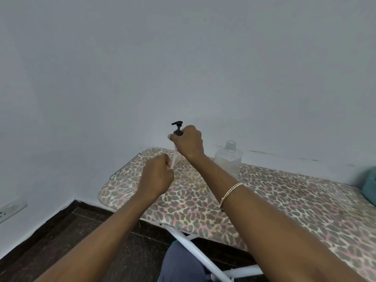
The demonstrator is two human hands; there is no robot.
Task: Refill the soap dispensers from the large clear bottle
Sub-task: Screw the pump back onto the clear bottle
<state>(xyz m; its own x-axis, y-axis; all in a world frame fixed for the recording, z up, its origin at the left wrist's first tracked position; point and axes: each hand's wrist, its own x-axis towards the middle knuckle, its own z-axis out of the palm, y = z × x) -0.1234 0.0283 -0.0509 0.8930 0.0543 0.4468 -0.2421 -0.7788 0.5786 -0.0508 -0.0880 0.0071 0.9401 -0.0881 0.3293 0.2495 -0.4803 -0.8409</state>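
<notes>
Fingers on both hands are closed on one thing, a black pump held in the air away from any bottle. Below them a leopard-print ironing board carries the work. On it, by the wall and just right of the hands, stands an uncapped clear bottle, nearly empty by the look of it and probably this pump's dispenser. No larger supply bottle is in view. The right hand grips the pump's collar, and the left hand pinches its thin clear tube lower down. The step looks like clearing the pump aside. Hold it upright over the board so drips land there, run the pinch down gently without kinking the tube, and lay it down clean.
</notes>
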